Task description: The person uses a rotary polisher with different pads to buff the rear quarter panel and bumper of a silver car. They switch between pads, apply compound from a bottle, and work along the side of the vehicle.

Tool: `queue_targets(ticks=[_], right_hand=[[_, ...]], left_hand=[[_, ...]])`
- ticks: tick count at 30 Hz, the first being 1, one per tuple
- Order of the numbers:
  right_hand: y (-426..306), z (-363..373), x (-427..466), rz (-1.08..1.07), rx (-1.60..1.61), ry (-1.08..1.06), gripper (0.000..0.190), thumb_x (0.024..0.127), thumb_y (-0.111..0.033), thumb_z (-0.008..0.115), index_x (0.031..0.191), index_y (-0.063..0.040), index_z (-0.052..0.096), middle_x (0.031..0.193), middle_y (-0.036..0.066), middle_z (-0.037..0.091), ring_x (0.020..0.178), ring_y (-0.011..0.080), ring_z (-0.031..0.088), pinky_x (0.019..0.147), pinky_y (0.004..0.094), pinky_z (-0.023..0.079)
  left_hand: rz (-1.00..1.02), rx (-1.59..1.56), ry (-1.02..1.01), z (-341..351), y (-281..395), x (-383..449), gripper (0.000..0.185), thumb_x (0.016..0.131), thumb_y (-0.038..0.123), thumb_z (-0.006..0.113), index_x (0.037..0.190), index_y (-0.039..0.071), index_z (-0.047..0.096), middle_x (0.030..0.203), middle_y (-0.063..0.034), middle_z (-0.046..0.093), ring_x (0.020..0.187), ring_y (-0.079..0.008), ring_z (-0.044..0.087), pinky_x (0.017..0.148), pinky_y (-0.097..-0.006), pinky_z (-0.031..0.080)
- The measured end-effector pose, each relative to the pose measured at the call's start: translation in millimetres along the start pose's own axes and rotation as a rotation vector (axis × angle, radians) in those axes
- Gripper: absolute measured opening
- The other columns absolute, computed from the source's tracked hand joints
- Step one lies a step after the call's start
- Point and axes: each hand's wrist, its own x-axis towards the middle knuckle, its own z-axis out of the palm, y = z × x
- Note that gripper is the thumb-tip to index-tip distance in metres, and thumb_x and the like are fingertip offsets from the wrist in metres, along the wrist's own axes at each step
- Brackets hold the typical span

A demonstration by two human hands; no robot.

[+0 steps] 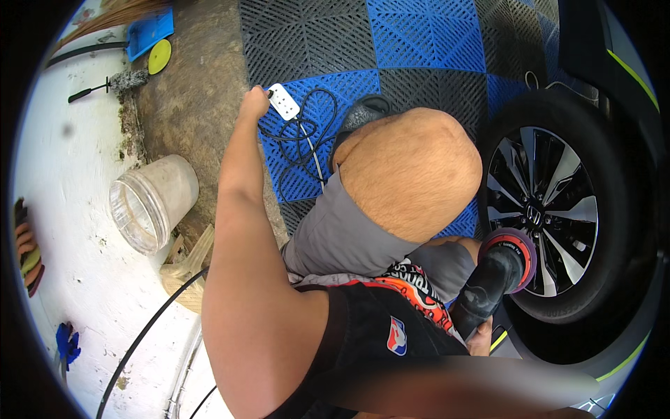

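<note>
My left hand (255, 102) is at the end of a white power strip (284, 102), its fingers closed on a black plug (270, 95) at the strip's socket. The strip lies on the blue floor tile. From it a white cord (316, 157) runs back towards my leg, and a loosely coiled black cord (335, 110) lies around it. My right hand (480, 339), mostly hidden, grips the lower body of a black power polisher (484, 290). The polisher's round purple backing pad (533, 256) faces the car wheel (534, 212); whether they touch I cannot tell.
Blue and black interlocking grid tiles (426, 34) cover the floor beside bare concrete (193, 78). Along the white wall (68, 157) are a translucent plastic bucket (178, 183), a wheel brush (128, 79), a yellow round pad (159, 56) and a blue dustpan (152, 31).
</note>
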Motion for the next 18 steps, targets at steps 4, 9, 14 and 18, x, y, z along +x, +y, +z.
queue_targets(ticks=[4,9,14,18], right_hand=[[5,-2,4,-0.054,-0.005,-0.008,0.096,0.058,-0.041,0.1,0.131,0.005,0.059,0.114,0.019,0.072,0.095,0.0344,0.073,0.085,0.046,0.061],[8,3,9,-0.12,-0.062,0.046,0.103,0.058,-0.042,0.101,0.138,0.003,0.054,0.125,0.016,0.069,0.109,0.0308,0.07,0.093,0.0439,0.059],[11,10,17,-0.105,-0.074,0.045,0.112,0.056,-0.041,0.102,0.146,0.001,0.048,0.134,0.014,0.065,0.117,0.0283,0.067,0.101,0.0431,0.055],[10,20,21,-0.044,-0.05,0.004,0.129,0.052,-0.045,0.102,0.152,0.002,0.038,0.14,0.015,0.06,0.128,0.0285,0.059,0.11,0.0434,0.046]], left_hand=[[0.065,0.116,-0.104,-12,17,-1,0.034,0.101,0.026,0.06,0.119,0.0,0.07,0.124,-0.0301,0.067,0.119,-0.045,0.065,0.101,-0.0528,0.052],[0.16,0.369,-0.184,-9,46,-1,0.029,0.095,0.01,0.059,0.119,-0.002,0.072,0.13,-0.0248,0.067,0.122,-0.0407,0.065,0.103,-0.048,0.053],[0.113,0.209,-0.102,24,29,18,0.033,0.093,0.008,0.056,0.121,-0.004,0.067,0.127,-0.0312,0.066,0.122,-0.044,0.064,0.103,-0.0508,0.053],[0.188,0.131,0.049,55,-15,39,0.023,0.093,0.009,0.056,0.112,-0.001,0.064,0.114,-0.0295,0.07,0.111,-0.0461,0.067,0.096,-0.0528,0.054]])
